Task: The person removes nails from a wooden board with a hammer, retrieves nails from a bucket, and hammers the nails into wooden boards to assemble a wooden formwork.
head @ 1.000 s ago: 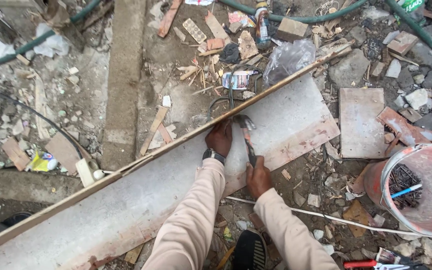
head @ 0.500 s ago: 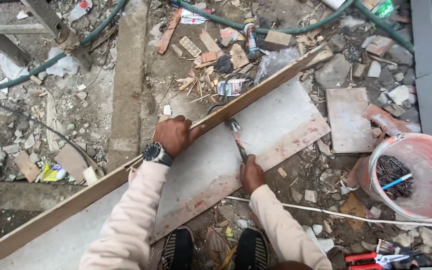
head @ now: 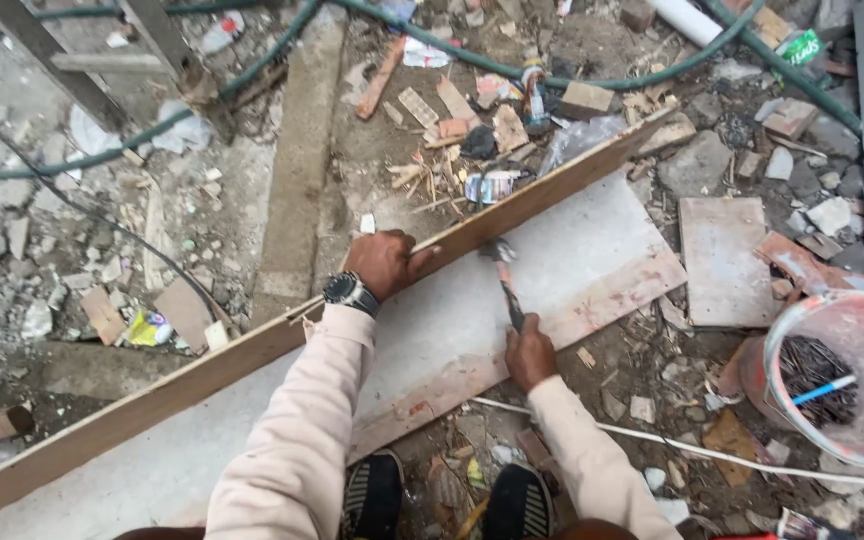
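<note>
Big grey slab (head: pixel 512 300) lies flat on rubble, running from lower left up to centre right, reddish stain along its near edge. Long wooden plank (head: pixel 202 375) lies diagonally on the slab's far edge, from bottom left corner up to the stones at upper centre right. Green hose (head: pixel 592 82) snakes across the top of the ground. Pink bucket (head: pixel 837 375) sits at right, well apart from the slab, dark nails and a blue-handled tool inside. Square tile (head: pixel 724 258) lies flat just beyond the slab's right end. White cord (head: pixel 712 455) runs across the ground near the feet. Left hand (head: pixel 384 262), wristwatch (head: pixel 350 293) on it, is clamped over the plank's top edge about midway, fingers wrapped on the wood. Right hand (head: pixel 530 352) is closed around the handle of a hammer (head: pixel 502 275); the handle slants up over the slab, head right at the plank's near face, touching or just short of it — cannot tell which.
</note>
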